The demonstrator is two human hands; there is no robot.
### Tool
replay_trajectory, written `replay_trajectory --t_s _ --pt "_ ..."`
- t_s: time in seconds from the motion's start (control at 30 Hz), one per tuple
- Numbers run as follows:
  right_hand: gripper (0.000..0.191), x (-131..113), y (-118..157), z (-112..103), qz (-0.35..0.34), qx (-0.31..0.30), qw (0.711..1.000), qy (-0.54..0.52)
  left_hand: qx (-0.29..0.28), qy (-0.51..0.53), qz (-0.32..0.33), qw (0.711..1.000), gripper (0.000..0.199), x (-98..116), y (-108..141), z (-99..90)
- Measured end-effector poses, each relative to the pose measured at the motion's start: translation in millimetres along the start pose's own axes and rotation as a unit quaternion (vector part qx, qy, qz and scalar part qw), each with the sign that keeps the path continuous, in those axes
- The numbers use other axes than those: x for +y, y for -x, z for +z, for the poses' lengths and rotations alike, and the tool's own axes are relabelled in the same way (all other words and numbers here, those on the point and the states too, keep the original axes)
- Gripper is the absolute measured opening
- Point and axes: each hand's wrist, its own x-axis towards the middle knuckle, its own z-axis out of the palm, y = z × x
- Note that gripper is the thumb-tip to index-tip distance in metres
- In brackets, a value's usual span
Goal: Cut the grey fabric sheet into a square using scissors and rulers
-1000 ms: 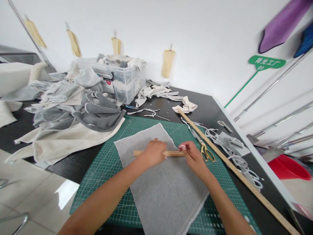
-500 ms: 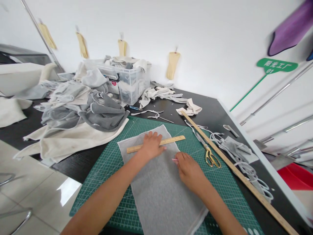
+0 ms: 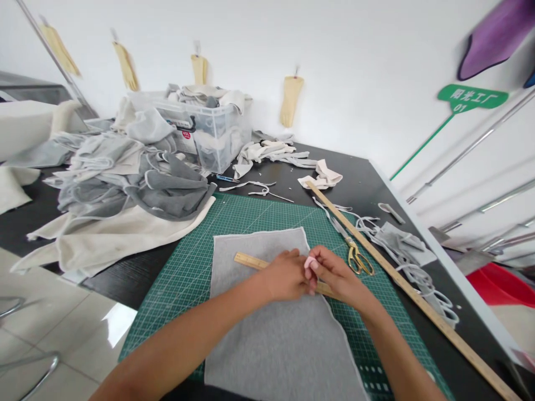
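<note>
Short wooden ruler (image 3: pixel 251 260) lies aslant on the grey cloth (image 3: pixel 271 345); its long axis runs from far left to near right, the left end bare and pointing away, the right end slanting nearer. The cloth stretches near to far, its finished edge at the far end, the near end cut off from sight.

Beneath: green gridded mat (image 3: pixel 175 289) on a black table (image 3: pixel 353 170). Right of the cloth, gold-handled scissors (image 3: pixel 359 260), then a long wooden stick (image 3: pixel 401 289) slanting past them. Far left, a heap of grey and cream fabric (image 3: pixel 104 161) against a clear box (image 3: pixel 215 131) full of the same. White wall (image 3: pixel 355 83) behind, pale yellow gloves (image 3: pixel 291 100) hung along it. Green sign (image 3: pixel 472 97) and red tub (image 3: pixel 501 284) at right.

Left hand (image 3: pixel 288 275) lies across the ruler's middle; its fingertips are partly hidden, so I cannot tell how its grip is set. Right hand (image 3: pixel 334 273), just beside it, over the ruler's right part: grip pinching a small pink piece (image 3: pixel 310 263).
</note>
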Motion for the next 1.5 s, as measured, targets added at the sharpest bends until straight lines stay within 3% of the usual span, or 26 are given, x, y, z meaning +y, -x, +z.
replay_trajectory --t_s 0.17,0.27,0.43,0.57,0.7,0.8,0.87,0.97,1.03,1.17,1.27,1.37,1.5 --pt "0.024 17.9 -9.5 5.3 -0.070 0.095 0.993 0.019 0.024 -0.076 -0.123 0.989 0.018 -4.7 1.4 -6.0" --pt "0.024 24.1 -12.3 11.4 -0.095 0.085 0.987 0.097 0.034 -0.104 -0.181 0.977 0.015 -16.9 3.8 -13.5" --pt "0.022 28.2 -12.6 18.7 -0.082 0.031 0.962 0.260 0.084 -0.125 -0.284 0.947 0.022 -34.9 4.3 -15.0" --pt "0.023 21.7 -11.2 20.1 -0.084 0.006 0.923 0.376 0.105 -0.120 -0.287 0.945 0.030 -37.5 3.4 -12.7" --pt "0.021 8.0 -7.7 26.8 -0.090 -0.049 0.884 0.457 0.083 -0.095 -0.250 0.960 0.033 -28.1 5.2 -12.9" --pt "0.016 -4.0 -0.4 29.5 -0.046 -0.084 0.910 0.402 0.049 -0.073 -0.196 0.977 0.029 -16.4 8.0 -13.1" --pt "0.017 -10.9 5.6 25.3 0.031 -0.128 0.942 0.309 0.033 -0.064 -0.156 0.985 0.025 -8.3 8.8 -11.4" --pt "0.020 -15.7 11.2 10.8 0.113 -0.178 0.963 0.167 0.031 -0.055 -0.120 0.991 0.024 3.9 6.4 -4.1" --pt "0.023 -13.7 10.0 -0.7 0.084 -0.146 0.980 0.104 0.035 -0.052 -0.109 0.992 0.021 12.4 3.6 3.1" --pt "0.023 2.7 -2.0 -17.3 -0.043 0.048 0.995 0.076 0.057 -0.083 -0.129 0.987 0.018 27.0 -0.2 14.0" --pt "0.022 18.4 -10.8 -22.2 -0.085 0.154 0.967 0.187 0.078 -0.102 -0.150 0.980 0.022 31.3 0.0 14.3" --pt "0.022 26.9 -14.1 -23.2 -0.073 0.133 0.923 0.354 0.069 -0.100 -0.107 0.987 0.019 30.3 1.6 11.8" --pt "0.023 24.2 -11.3 -26.4 -0.046 0.105 0.826 0.552 0.050 -0.084 -0.042 0.994 0.018 28.2 4.3 9.2"
